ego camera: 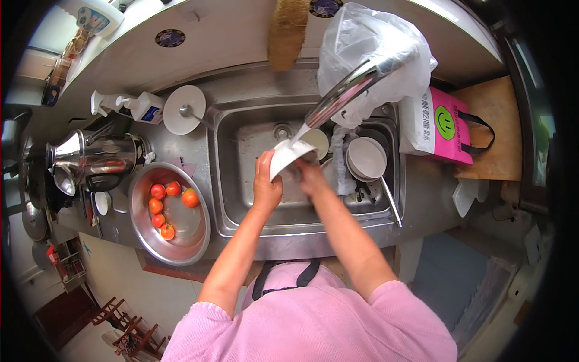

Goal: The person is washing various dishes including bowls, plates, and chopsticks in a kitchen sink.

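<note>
Over the left basin of a stainless steel sink (244, 206), my left hand (266, 188) grips a tilted white bowl (285, 156) by its left side. My right hand (312, 178) is at the bowl's lower right side, blurred, its fingers partly hidden. I cannot tell whether it grips the bowl or only touches it. Water (298, 135) runs from a chrome faucet (341, 90) onto the bowl. Behind my right hand, a pale round dish (320, 144) shows in part. White bowls (367, 156) sit nested in the smaller right basin, beside a metal-handled utensil (391, 203).
Several tomatoes (156, 206) lie in a metal basin (203, 226) on the left counter. Beyond it stand a steel kettle (106, 156), a pump bottle (149, 108) and a white plate (176, 120). A plastic bag (362, 40) surrounds the faucet's base; a pink-and-white bag (420, 124) stands right.
</note>
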`<state>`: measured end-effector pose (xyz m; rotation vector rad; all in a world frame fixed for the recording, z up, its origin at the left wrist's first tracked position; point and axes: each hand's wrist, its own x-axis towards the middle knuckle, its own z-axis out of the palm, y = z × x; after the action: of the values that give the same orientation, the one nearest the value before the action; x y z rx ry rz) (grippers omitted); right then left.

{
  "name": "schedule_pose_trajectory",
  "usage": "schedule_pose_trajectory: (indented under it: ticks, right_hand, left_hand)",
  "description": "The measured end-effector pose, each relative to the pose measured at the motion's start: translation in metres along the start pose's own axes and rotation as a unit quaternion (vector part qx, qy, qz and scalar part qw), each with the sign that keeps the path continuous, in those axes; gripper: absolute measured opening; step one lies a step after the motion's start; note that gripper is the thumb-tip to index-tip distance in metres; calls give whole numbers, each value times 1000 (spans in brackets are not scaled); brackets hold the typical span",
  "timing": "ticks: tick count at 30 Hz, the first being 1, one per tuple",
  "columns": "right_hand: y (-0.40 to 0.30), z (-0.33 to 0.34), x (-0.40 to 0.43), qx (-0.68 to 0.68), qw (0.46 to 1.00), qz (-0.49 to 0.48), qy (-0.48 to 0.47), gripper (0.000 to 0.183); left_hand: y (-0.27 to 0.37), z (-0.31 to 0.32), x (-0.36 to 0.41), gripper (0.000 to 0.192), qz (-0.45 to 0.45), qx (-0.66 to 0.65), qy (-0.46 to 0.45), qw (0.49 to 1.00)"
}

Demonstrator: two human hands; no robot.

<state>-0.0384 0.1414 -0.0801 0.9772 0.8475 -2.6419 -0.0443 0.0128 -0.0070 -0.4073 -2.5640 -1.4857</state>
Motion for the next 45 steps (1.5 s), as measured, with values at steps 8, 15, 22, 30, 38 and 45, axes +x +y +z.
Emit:
schedule_pose_trajectory:
  ticks: [8,15,22,30,38,45]
  right_hand:
    - [-62,48,2,-661,604,-433,-104,40]
    - [-34,49,2,-261,923,-259,115,32]
    - [-14,38,5,59,997,-45,-9,21]
    - [-59,90,-10,-681,593,-427,-54,32]
    - [24,62,1,77,991,-100,37,37]
    - [-51,35,-30,-476,850,-227,-18,40]
  left_hand:
    - [19,2,56,42,-62,212,-185,958]
    - [-18,25,60,21,-425,-243,13,872]
    - [-34,24,27,31,-260,-261,14,930]
    - [-4,-7,92,30,-23,334,-193,922]
    - [-52,26,24,29,-426,-473,113,763]
    - [-30,30,30,16,-466,-463,-17,754]
